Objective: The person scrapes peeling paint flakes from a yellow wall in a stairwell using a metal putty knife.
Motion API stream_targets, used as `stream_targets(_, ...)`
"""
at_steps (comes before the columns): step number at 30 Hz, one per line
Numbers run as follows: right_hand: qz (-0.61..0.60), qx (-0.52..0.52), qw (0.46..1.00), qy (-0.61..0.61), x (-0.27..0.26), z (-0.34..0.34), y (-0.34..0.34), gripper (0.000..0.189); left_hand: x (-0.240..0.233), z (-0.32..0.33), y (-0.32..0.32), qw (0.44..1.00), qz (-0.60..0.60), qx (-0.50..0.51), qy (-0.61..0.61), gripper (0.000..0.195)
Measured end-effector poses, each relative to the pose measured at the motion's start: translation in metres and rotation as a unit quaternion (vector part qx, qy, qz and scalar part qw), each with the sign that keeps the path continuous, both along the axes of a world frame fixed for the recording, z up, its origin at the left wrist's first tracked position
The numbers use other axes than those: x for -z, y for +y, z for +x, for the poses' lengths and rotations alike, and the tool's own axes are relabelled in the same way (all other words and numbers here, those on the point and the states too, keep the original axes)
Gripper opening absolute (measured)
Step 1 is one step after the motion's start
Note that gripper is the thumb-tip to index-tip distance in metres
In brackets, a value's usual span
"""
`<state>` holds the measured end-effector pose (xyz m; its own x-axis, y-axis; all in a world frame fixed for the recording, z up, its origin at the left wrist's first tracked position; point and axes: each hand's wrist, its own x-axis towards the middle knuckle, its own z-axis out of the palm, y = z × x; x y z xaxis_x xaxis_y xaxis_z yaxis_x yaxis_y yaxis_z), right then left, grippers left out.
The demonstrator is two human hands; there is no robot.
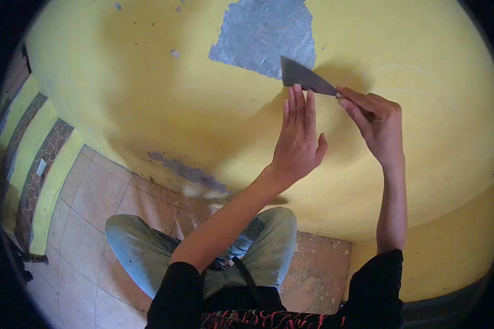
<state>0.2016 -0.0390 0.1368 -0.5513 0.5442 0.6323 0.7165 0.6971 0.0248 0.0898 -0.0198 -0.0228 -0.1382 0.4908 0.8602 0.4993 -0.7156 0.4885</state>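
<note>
My right hand [376, 119] grips a putty knife [308, 77] near the neck of its blade; the handle is hidden in my fingers. Its flat metal blade points up and left, with its wide edge over the lower right border of a bare grey patch [267, 37] in the yellow painted wall [214, 107]. The fingertips of my left hand [298, 131] touch the blade's lower edge, fingers stretched out and thumb apart. Ragged paint edges surround the grey patch.
A long grey scraped strip [189, 172] runs low on the wall. Brown floor tiles [99, 189] with scattered flakes lie below, around my bent knees [271, 234]. Yellow-edged steps [49, 193] stand at the left. Small chips [174, 54] mark the upper left wall.
</note>
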Motion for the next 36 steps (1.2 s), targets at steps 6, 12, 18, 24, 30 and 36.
stream_targets(6,-0.018,-0.018,0.999,0.032,-0.004,0.009,-0.005,0.023,-0.004,0.003,-0.006,0.999,0.013,0.032,0.010,0.094)
stream_targets(12,-0.013,0.009,1.000,0.020,-0.004,0.008,-0.009,0.023,-0.006,0.007,-0.005,0.999,0.018,0.029,0.012,0.094)
stream_targets(18,0.005,0.033,0.999,-0.022,-0.006,0.006,-0.018,0.024,-0.006,0.010,-0.004,1.000,0.018,0.025,0.006,0.096)
stream_targets(24,0.018,0.032,0.999,0.000,0.003,0.005,-0.019,0.023,0.000,0.006,-0.002,1.000,0.005,0.022,0.005,0.096)
stream_targets(30,-0.023,0.028,0.999,0.006,0.010,0.007,-0.017,0.024,0.002,0.005,-0.005,1.000,0.008,0.019,0.020,0.094)
stream_targets(36,-0.028,0.033,0.999,0.024,0.011,0.011,-0.012,0.024,-0.002,0.000,-0.010,1.000,-0.003,0.012,0.023,0.093)
